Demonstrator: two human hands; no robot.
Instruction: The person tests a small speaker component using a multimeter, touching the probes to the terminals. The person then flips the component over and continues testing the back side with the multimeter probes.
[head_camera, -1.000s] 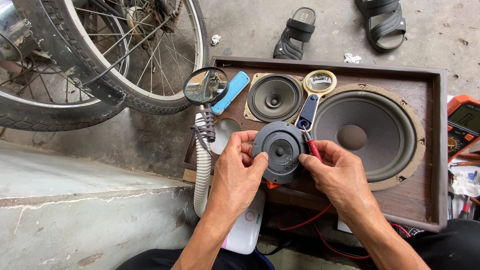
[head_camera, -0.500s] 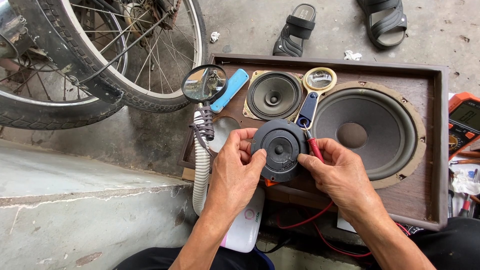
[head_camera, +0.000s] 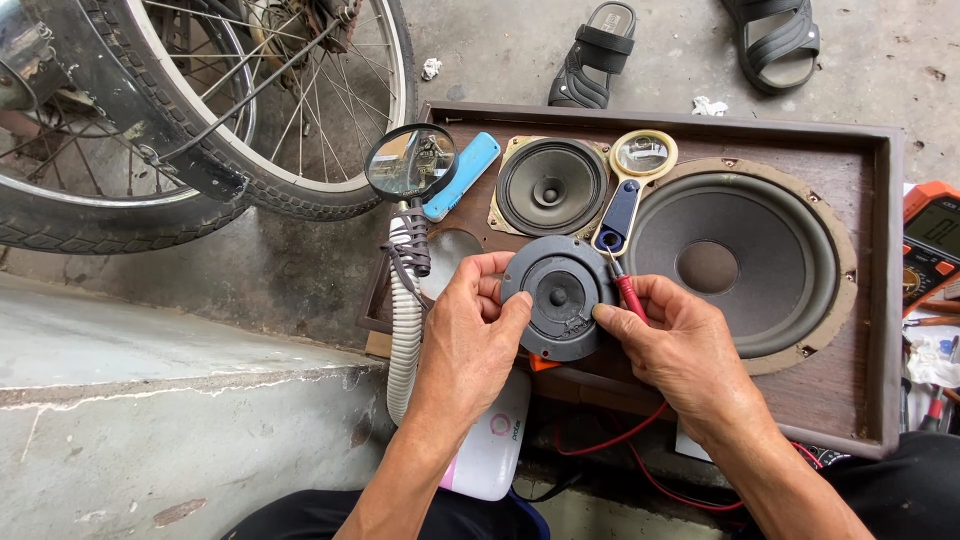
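Both hands hold a small round speaker driver (head_camera: 560, 297) up over the brown speaker cabinet (head_camera: 860, 290). The left hand (head_camera: 470, 340) pinches its left rim; the right hand (head_camera: 675, 345) grips the right edge and pinches a red probe (head_camera: 628, 292). A magnifying glass (head_camera: 632, 180) lies just behind.

Grey round speaker (head_camera: 560, 297), red probe (head_camera: 630, 296), brown wooden cabinet (head_camera: 870, 300).
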